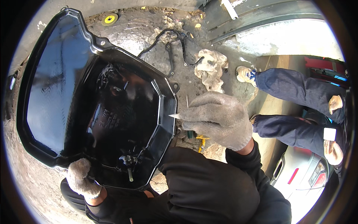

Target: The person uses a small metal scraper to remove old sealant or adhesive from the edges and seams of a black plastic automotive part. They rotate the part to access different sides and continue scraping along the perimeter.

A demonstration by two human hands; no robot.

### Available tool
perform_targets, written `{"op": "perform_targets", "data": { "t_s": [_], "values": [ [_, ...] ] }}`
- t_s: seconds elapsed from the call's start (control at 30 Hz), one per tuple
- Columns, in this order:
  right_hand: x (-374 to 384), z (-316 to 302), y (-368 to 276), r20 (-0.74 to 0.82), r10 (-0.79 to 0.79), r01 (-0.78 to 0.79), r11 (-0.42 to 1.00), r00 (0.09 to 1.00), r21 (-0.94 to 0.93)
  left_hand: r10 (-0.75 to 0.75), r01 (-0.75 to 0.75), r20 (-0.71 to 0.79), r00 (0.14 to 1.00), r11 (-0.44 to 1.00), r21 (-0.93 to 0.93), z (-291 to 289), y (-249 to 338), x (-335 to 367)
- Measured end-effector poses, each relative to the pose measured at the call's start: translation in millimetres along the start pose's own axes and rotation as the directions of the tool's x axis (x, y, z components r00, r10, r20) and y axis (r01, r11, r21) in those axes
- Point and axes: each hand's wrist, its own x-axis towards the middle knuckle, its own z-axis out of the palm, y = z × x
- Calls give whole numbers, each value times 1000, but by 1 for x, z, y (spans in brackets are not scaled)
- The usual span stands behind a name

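A large black oil pan lies tilted before me, its hollow side facing up. The inside looks wet and glossy, with a small fitting and a short pale stub near its lower end. My left hand, in a dirty grey knitted glove, is closed over the pan's lower left rim. At the right rim, my right hand, gloved the same way, pinches a thin, pale, pointed piece. Its tip reaches the flange. I cannot tell exactly what that piece is; most of it is hidden in the fingers.
Beyond the pan, a black gasket strip and a stained rag lie on the dirty ground. A yellow disc is farther off. At right stands another person in dark trousers, holding a white object. A light-coloured car is behind.
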Motion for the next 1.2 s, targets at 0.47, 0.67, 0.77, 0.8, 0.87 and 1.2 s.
{"op": "perform_targets", "data": {
  "t_s": [0.47, 0.67, 0.77, 0.8, 0.87, 1.2],
  "values": [
    [15, 1, -11, -9, 120, -120, 990, 993, -70, 29, -28, 50, 998, 999, -31, -3, 3, -2],
    [16, 2, -11, 58, -89, 102, 958, 994, -268, -20, 20, 88, 996, 1000, 7, -8, 4, -12],
    [15, 6, -12, 64, 6, -1, 998, 998, -71, -29, 29, 69, 997, 1000, 7, -7, 3, -17],
    [15, 7, -11, 44, -9, 13, 995, 999, -99, -15, 15, 67, 998, 1000, 3, -7, 2, -17],
    [16, 8, -7, 10, -59, 60, 973, 998, -223, -2, 3, 68, 998, 1000, -13, -7, 2, -17],
    [13, 11, 4, -96, 50, -49, 999, 994, 20, -9, 11, 53, 999, 999, -30, -4, 3, -2]
  ]
}}
